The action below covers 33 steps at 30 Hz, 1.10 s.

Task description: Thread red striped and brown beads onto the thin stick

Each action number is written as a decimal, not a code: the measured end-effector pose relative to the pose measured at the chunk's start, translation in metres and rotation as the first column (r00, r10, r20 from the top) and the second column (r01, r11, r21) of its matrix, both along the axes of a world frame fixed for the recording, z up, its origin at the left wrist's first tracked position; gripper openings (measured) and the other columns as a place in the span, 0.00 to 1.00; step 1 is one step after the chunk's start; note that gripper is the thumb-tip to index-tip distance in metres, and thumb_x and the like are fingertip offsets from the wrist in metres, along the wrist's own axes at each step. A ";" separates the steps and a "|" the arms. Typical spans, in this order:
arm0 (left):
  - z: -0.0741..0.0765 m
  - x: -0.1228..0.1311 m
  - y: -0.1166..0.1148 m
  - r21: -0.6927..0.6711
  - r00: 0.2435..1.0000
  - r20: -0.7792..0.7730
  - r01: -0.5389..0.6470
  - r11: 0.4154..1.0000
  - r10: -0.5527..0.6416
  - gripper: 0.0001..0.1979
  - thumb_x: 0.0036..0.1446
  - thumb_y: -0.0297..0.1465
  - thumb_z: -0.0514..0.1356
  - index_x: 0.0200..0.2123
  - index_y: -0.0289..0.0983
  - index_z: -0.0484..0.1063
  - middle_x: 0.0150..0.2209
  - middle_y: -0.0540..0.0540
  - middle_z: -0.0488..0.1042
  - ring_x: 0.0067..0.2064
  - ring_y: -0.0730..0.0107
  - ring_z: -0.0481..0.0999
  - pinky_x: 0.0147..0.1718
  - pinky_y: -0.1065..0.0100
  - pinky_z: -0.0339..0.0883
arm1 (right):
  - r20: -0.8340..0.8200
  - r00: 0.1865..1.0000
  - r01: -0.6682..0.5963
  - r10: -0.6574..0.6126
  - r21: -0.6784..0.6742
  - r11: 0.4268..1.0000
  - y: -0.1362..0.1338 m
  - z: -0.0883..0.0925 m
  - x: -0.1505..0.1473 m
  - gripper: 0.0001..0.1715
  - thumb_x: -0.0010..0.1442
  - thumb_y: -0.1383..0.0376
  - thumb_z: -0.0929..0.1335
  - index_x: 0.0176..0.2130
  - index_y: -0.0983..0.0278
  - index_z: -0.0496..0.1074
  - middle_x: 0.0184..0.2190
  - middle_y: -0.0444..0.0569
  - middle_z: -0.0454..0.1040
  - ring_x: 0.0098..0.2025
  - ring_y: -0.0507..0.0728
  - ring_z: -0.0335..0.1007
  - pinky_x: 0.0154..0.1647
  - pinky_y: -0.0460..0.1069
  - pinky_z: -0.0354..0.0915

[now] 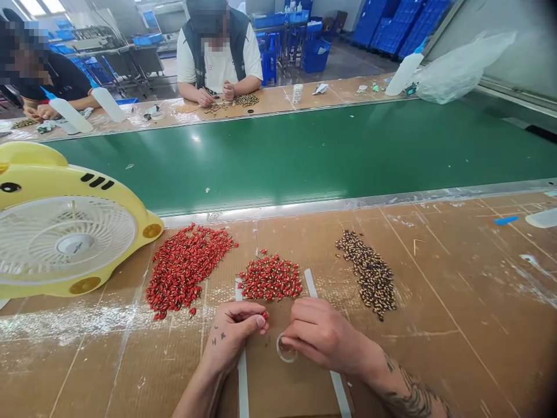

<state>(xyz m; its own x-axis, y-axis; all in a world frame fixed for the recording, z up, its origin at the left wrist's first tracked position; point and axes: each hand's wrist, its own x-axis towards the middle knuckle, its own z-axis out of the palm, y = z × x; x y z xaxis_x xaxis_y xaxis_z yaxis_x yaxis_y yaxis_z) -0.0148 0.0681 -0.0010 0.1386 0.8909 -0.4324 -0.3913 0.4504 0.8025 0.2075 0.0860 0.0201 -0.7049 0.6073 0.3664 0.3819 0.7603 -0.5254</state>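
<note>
My left hand (232, 331) is closed in a pinch on a small red piece (264, 315), just below a small heap of red pieces (270, 277). My right hand (319, 334) is curled beside it, fingers touching a small clear ring (285, 349) on the cardboard; what it grips is hidden. Two white strips (242, 371) (311, 283) run along either side of my hands. To the left is a bigger red heap (185, 267), to the right a heap of dark brown pieces (369, 271).
A yellow desk fan (65, 232) stands at the left on the cardboard-covered bench (456, 307). Beyond runs a green conveyor belt (313, 151). Across it two people work at small piles, with white squeeze bottles (69, 113) and a plastic bag (456, 69) nearby.
</note>
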 end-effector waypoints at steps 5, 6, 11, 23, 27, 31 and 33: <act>0.003 0.000 0.000 0.011 0.999 -0.033 0.025 1.000 -0.024 0.07 0.45 0.28 0.74 0.31 0.34 0.85 0.25 0.45 0.83 0.27 0.72 0.78 0.31 0.73 0.72 | 0.022 0.997 -0.077 0.076 0.047 0.996 0.000 0.001 0.002 0.21 0.71 0.65 0.61 0.27 0.64 0.70 0.24 0.45 0.66 0.28 0.54 0.57 0.31 0.49 0.53; 0.004 0.001 0.000 0.011 0.999 -0.043 0.030 0.999 -0.030 0.07 0.45 0.28 0.74 0.30 0.34 0.85 0.25 0.45 0.82 0.26 0.72 0.78 0.30 0.72 0.71 | 0.018 0.998 -0.055 0.054 0.053 0.997 0.000 0.001 0.001 0.21 0.71 0.65 0.61 0.28 0.65 0.71 0.24 0.45 0.66 0.28 0.54 0.57 0.31 0.49 0.53; 0.011 0.003 0.001 0.013 0.991 -0.118 0.066 0.998 -0.064 0.05 0.45 0.28 0.73 0.28 0.34 0.84 0.23 0.47 0.81 0.24 0.72 0.76 0.28 0.71 0.71 | 0.018 0.997 -0.071 0.071 -0.011 0.997 0.001 0.007 0.003 0.23 0.72 0.64 0.61 0.27 0.64 0.72 0.23 0.45 0.66 0.27 0.54 0.58 0.30 0.49 0.54; 0.023 0.008 0.003 -0.003 0.959 -0.244 0.146 0.989 -0.142 0.05 0.45 0.29 0.70 0.28 0.35 0.83 0.21 0.49 0.79 0.24 0.71 0.76 0.27 0.71 0.69 | -0.372 0.862 0.212 -0.345 -0.354 0.911 0.004 0.025 0.003 0.13 0.66 0.64 0.70 0.30 0.66 0.78 0.23 0.45 0.70 0.25 0.51 0.65 0.26 0.45 0.61; 0.023 0.007 0.003 0.005 0.958 -0.239 0.167 0.986 -0.161 0.05 0.46 0.29 0.70 0.29 0.35 0.83 0.22 0.48 0.80 0.25 0.71 0.75 0.28 0.72 0.68 | -0.344 0.877 0.211 -0.335 -0.351 0.912 0.004 0.021 -0.001 0.14 0.67 0.62 0.69 0.31 0.65 0.78 0.24 0.46 0.71 0.26 0.52 0.67 0.27 0.46 0.62; 0.021 0.007 0.003 -0.009 0.961 -0.226 0.161 0.987 -0.159 0.06 0.46 0.30 0.70 0.29 0.35 0.83 0.21 0.48 0.80 0.24 0.70 0.76 0.27 0.71 0.68 | -0.317 0.890 0.218 -0.328 -0.335 0.917 0.003 0.016 -0.003 0.16 0.67 0.61 0.68 0.30 0.65 0.78 0.24 0.46 0.71 0.26 0.52 0.66 0.27 0.47 0.61; 0.020 0.008 0.003 -0.016 0.964 -0.218 0.150 0.989 -0.150 0.06 0.45 0.30 0.71 0.29 0.35 0.83 0.21 0.48 0.80 0.24 0.69 0.76 0.28 0.70 0.68 | -0.305 0.889 0.244 -0.343 -0.320 0.916 0.002 0.014 -0.004 0.17 0.67 0.62 0.68 0.28 0.65 0.76 0.22 0.45 0.69 0.25 0.52 0.64 0.26 0.47 0.59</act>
